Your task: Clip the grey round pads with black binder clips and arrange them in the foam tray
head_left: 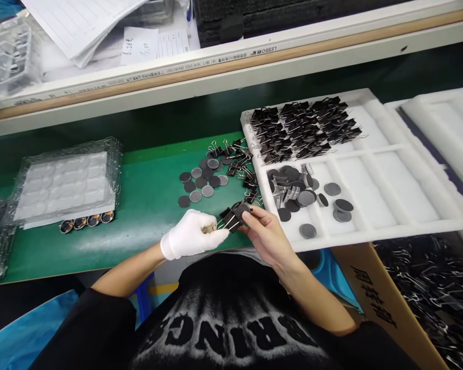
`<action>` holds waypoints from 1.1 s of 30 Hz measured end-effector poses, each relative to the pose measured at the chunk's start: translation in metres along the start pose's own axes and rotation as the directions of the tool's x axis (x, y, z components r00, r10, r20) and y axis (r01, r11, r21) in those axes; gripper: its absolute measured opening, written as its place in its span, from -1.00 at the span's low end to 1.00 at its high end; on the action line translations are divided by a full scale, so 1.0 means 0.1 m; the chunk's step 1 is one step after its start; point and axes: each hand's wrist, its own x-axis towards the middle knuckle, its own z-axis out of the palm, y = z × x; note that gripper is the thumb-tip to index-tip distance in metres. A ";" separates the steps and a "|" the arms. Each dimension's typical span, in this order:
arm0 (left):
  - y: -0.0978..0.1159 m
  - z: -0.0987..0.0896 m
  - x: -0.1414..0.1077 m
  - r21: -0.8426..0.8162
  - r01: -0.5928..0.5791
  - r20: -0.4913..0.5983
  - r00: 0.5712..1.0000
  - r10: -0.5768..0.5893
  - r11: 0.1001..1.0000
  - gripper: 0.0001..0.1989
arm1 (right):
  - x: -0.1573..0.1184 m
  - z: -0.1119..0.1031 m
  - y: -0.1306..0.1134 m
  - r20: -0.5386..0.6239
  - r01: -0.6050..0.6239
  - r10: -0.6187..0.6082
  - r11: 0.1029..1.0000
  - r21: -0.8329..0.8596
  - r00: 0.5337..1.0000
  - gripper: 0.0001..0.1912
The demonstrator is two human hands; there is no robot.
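My left hand [193, 234], in a white glove, pinches the wire handles of a black binder clip [229, 220] above the front of the green table. Bare, my right hand [269, 237] grips a dark round disc [241, 209] between thumb and fingers, right against the clip. Whether the clip's jaws are around the disc's edge, I cannot tell. Just behind my hands lie several loose discs [207, 190], some dark and some silvery. A pile of binder clips [250, 180] lies beside them, along the white foam tray [256, 154].
Rows of clips [304, 128] fill the tray's far compartment; loose discs [306, 198] lie in a nearer one. Stacked clear plastic trays [67, 180] and a row of round pieces [93, 220] are left. A cardboard box [386, 303] of clips stands lower right. A shelf edge [216, 67] crosses behind.
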 end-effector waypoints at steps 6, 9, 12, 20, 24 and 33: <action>-0.05 -0.06 0.04 0.088 -0.052 0.072 0.996 0.045 0.995 -0.52 | 0.01 -0.01 0.09 0.005 -0.025 0.024 0.995 0.093 1.000 -0.71; -0.04 -0.29 0.26 0.079 -0.174 0.327 0.935 0.140 0.982 -0.58 | 0.03 -0.02 0.10 -0.010 -0.033 0.037 0.973 0.230 0.999 -0.73; 0.01 -0.59 0.73 0.197 -0.152 0.173 0.978 0.118 0.969 -0.55 | 0.08 -0.01 0.09 -0.097 0.009 0.032 0.920 0.392 0.995 -0.71; -0.10 -0.95 1.96 0.583 0.174 -0.277 0.961 -0.007 0.794 -0.57 | 0.10 0.01 0.03 -0.062 -0.002 0.032 0.904 0.428 0.998 -0.67; -0.09 -0.84 1.74 0.591 0.095 -0.330 0.935 0.133 0.801 -0.57 | 0.10 -0.02 -0.04 -0.033 0.046 -0.040 0.976 0.214 0.999 -0.67; 0.12 -0.23 0.33 0.686 -0.309 -0.111 0.850 0.515 0.659 -0.63 | 0.16 0.10 -0.15 0.270 0.356 -0.310 0.923 -0.143 0.912 -0.78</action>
